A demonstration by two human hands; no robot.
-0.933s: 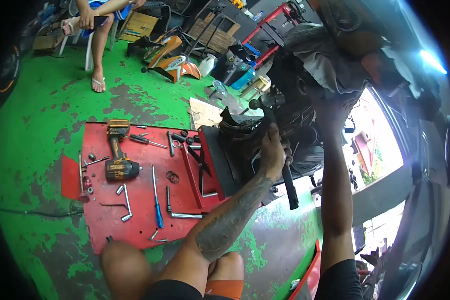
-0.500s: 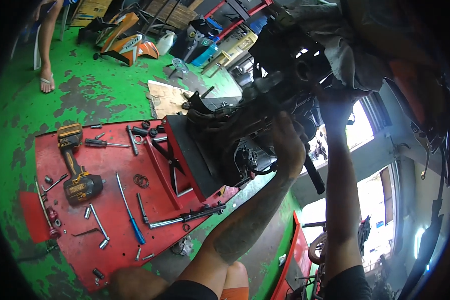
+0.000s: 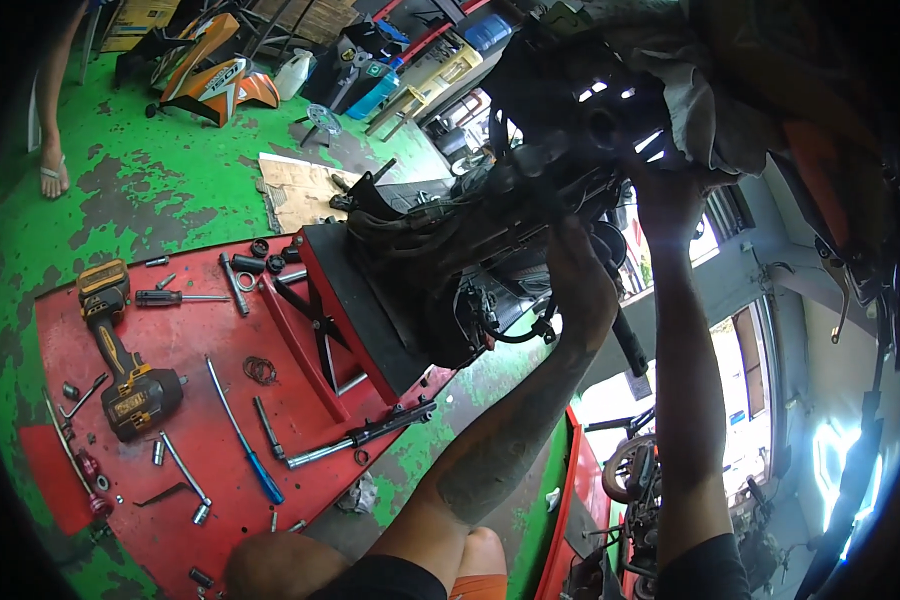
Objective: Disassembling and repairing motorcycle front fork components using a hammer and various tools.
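Both my arms reach up to a dark, partly stripped motorcycle (image 3: 420, 240) on a black-topped stand (image 3: 355, 310). My left hand (image 3: 582, 285) is closed at the dark front section; what its fingers hold is lost in shadow. Just below it a black rod with a grip-like end (image 3: 627, 345) slants down. Higher and to the right, my right hand (image 3: 670, 200) is against the dark parts under a grey cloth (image 3: 705, 110), its fingers mostly hidden. A black hose (image 3: 515, 337) loops below the left wrist.
On the red platform (image 3: 190, 340) lie a yellow-and-black cordless impact wrench (image 3: 135, 370), a blue-handled screwdriver (image 3: 260, 475), sockets and a black-and-silver tube (image 3: 360, 437). Orange fairings (image 3: 215, 90) rest behind on the green floor. A person's sandalled foot (image 3: 55, 175) is at far left.
The whole view has shifted, so the platform and floor things sit farther left. Both hands stay at the motorcycle's front, with little visible change in their hold.
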